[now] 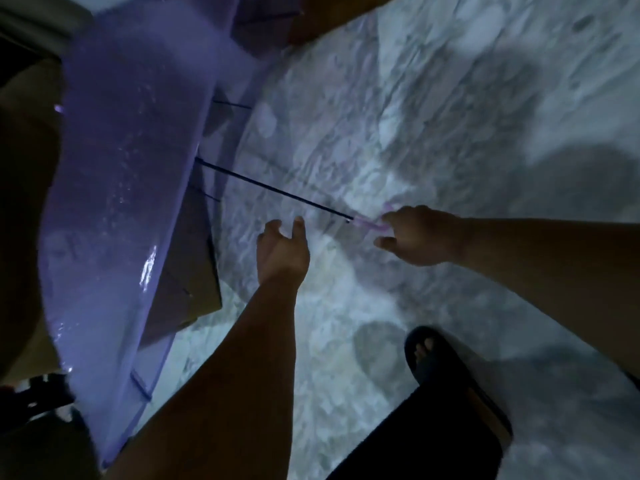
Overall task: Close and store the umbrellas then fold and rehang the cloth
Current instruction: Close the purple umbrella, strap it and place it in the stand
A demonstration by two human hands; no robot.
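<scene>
An open umbrella with a clear purple canopy (124,188) lies on its side at the left, over the marble floor. Its thin dark shaft (277,190) runs down and right to a pale pink handle (372,224). My right hand (419,237) grips that handle with curled fingers. My left hand (282,251) hovers just left of the shaft's lower end, fingers spread and relaxed, holding nothing. No cloth is visible in this view.
White-grey marble floor (450,116) fills most of the view. A brown cardboard piece (187,271) shows behind the canopy. My foot in a dark sandal (433,362) stands at the lower right. Dark furniture edges the far left.
</scene>
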